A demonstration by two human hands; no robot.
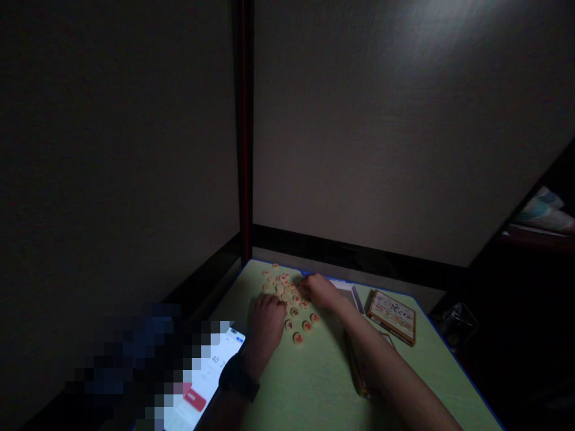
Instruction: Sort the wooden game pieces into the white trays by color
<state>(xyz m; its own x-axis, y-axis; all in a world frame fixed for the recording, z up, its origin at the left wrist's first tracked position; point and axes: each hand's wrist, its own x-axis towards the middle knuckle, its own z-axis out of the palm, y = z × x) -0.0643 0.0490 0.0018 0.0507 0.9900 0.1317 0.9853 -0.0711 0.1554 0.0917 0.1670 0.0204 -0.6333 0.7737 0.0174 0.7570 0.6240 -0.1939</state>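
Round Chinese chess pieces (298,338) lie scattered on the green table (309,383), some with red or dark characters up, others showing plain pale faces. My left hand (268,317) rests at the near left edge of the cluster with its fingers curled down and close together. Whatever lies under those fingertips is hidden. At the cluster's right side, my right hand (320,290) has its fingers bent inward and closed among the pieces. Its fingertips are too dark and small to show what they grip.
Right of my right hand stand an open white tray (350,293) and a decorated flat box (393,316). Another box (354,365) lies partly under my right forearm. A lit phone (202,377) is beside my left wrist. Walls (359,149) border the table's back and left.
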